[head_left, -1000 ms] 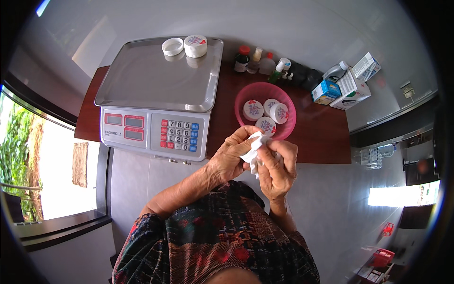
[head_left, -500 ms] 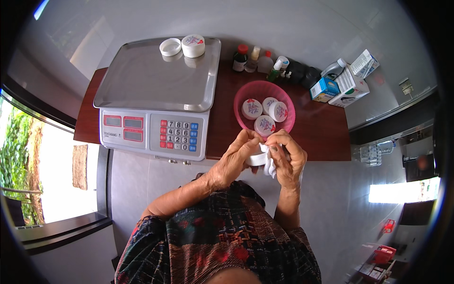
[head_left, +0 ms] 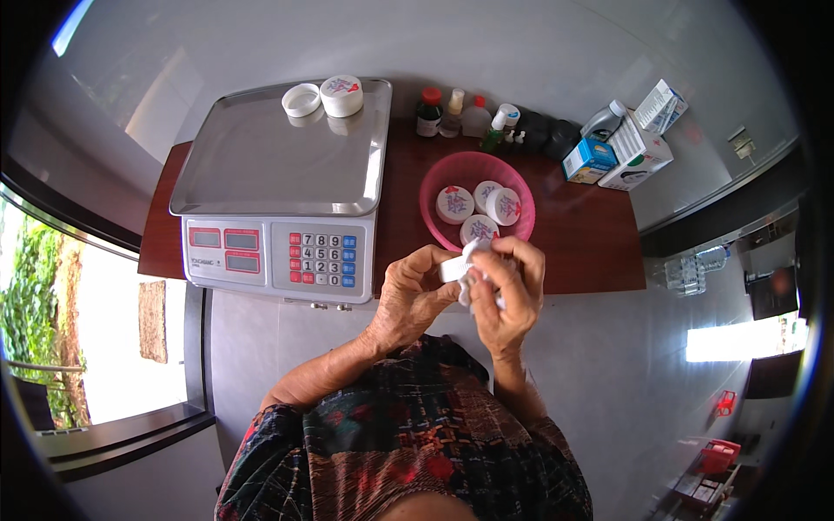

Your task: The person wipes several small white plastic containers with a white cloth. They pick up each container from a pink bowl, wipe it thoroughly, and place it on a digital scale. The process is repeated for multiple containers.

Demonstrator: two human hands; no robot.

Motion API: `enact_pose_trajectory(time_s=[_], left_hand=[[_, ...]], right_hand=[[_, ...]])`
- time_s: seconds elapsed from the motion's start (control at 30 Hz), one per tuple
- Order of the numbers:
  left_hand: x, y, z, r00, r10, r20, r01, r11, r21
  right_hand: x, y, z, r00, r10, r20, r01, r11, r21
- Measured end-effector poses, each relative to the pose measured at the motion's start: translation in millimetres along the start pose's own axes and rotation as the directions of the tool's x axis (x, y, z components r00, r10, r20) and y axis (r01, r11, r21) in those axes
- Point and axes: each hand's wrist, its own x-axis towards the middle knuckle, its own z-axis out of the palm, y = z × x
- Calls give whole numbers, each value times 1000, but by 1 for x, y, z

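In front of the pink basket's near edge, my left hand (head_left: pixel 415 291) grips a white ribbed lid (head_left: pixel 453 268) by its side. My right hand (head_left: pixel 511 291) is closed on a crumpled white cloth (head_left: pixel 472 291), pressed against the lid; the fingers are slightly blurred and cover part of both. Just beyond my hands is the pink plastic basket (head_left: pixel 428 208), holding several round white jars (head_left: pixel 454 205) with printed tops. On the scale's metal pan (head_left: pixel 269 165), a closed white jar (head_left: pixel 341 97) stands beside an upturned white lid (head_left: pixel 301 101).
The digital scale (head_left: pixel 278 260) fills the left of the dark red table (head_left: pixel 591 234). Along the wall stand small bottles (head_left: pixel 429 113), dark containers (head_left: pixel 547 135), a blue box (head_left: pixel 590 161) and white boxes (head_left: pixel 638 154). A bright doorway (head_left: pixel 113 330) opens at the left.
My hands have shifted slightly left with the lid. My right fingers and the cloth have moved over the lid's face, and the lid has tilted. The whole view has also shifted a little.
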Motion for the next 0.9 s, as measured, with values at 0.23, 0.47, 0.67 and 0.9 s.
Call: enact_pose_trajectory(time_s=[0.23, 0.47, 0.67, 0.9], left_hand=[[-3, 3, 4, 1000, -9, 26, 14, 979, -203], [-3, 5, 2, 999, -43, 19, 47, 963, -267], [-5, 3, -1, 996, 8, 92, 14, 971, -238], [-2, 4, 0, 998, -48, 36, 55, 974, -221]], right_hand=[[0, -5, -5, 973, 218, -80, -210, 973, 97], [2, -11, -6, 997, -29, -73, 26, 999, -38], [7, -19, -7, 974, -228, 9, 228, 973, -31], [3, -8, -6, 997, 34, -65, -32, 999, 31]])
